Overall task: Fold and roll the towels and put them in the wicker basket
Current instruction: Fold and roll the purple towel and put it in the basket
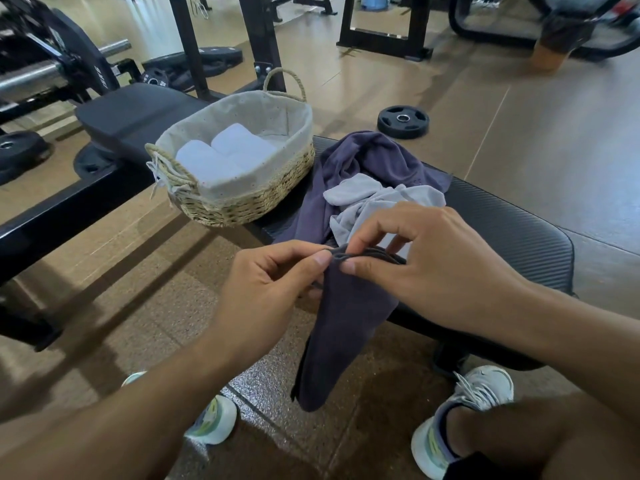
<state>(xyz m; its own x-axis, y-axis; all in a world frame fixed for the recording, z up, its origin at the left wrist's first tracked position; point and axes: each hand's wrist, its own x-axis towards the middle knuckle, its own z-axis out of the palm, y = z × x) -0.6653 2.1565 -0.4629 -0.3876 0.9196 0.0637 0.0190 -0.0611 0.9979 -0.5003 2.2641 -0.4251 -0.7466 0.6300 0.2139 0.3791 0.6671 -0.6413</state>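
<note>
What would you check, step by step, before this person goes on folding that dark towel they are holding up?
1. Both hands hold the towel: ok. The left hand and right hand pinch the top edge of the dark towel.
2. Edges lined up for a fold: cannot tell; the edge is bunched between the fingers.
3. Towel off the floor: ok; it hangs above the tiles.
4. Room in the wicker basket: ok; the rolled white towels leave space at the right end.
5. Flat spot to fold on: not ok; the purple towel and grey towel lie heaped on the bench.
</note>
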